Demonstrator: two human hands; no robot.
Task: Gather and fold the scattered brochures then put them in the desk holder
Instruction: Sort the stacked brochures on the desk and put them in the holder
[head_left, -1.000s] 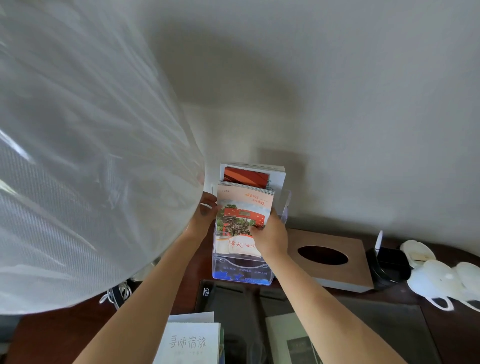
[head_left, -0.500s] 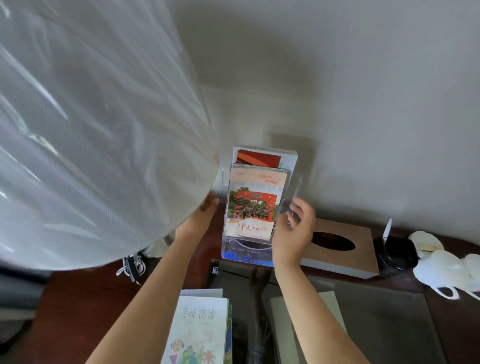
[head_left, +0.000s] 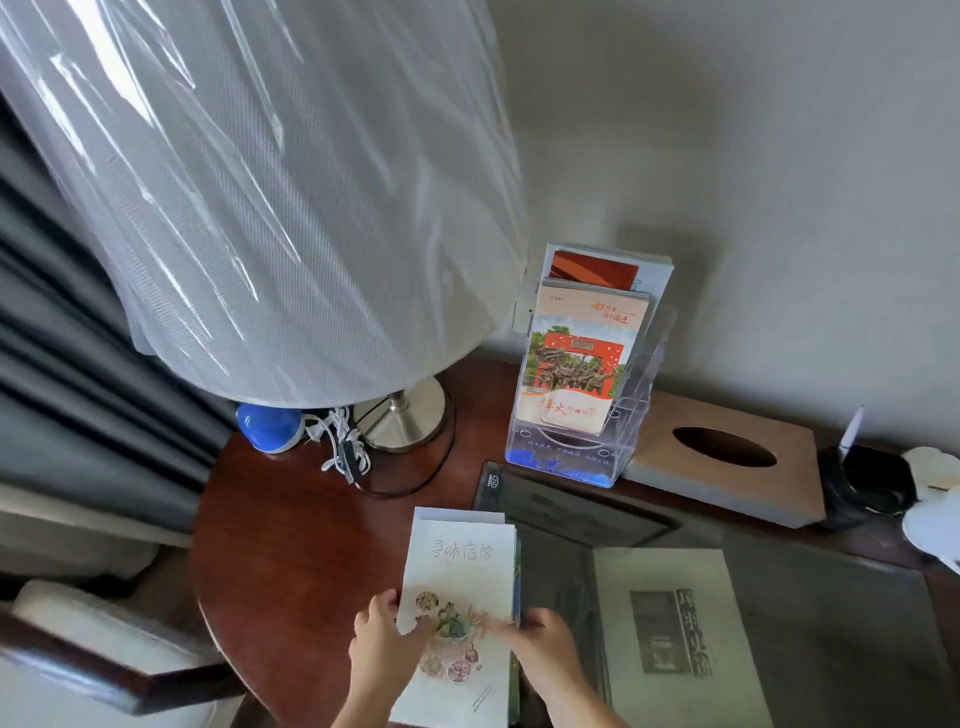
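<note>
A stack of white brochures (head_left: 462, 566) with a floral drawing lies on the desk near the front. My left hand (head_left: 382, 642) holds its left edge, thumb on the cover. My right hand (head_left: 540, 649), blurred, rests its fingers on the right side of the cover. Farther back stands the clear desk holder (head_left: 569, 457), apart from both hands. An orange-and-red brochure (head_left: 576, 358) stands upright in its front pocket, and another brochure (head_left: 597, 267) shows behind it.
A lamp with a plastic-wrapped shade (head_left: 260, 197) overhangs the left of the desk; its base (head_left: 402, 415), a cable and a blue object (head_left: 267, 426) sit below. A wooden tissue box (head_left: 727, 457), a grey booklet (head_left: 675, 629) and white cups (head_left: 935, 519) lie to the right.
Both hands have left the holder and come down to the white brochures near the front. The orange-and-red brochure now stands alone in the holder. The view has tilted down.
</note>
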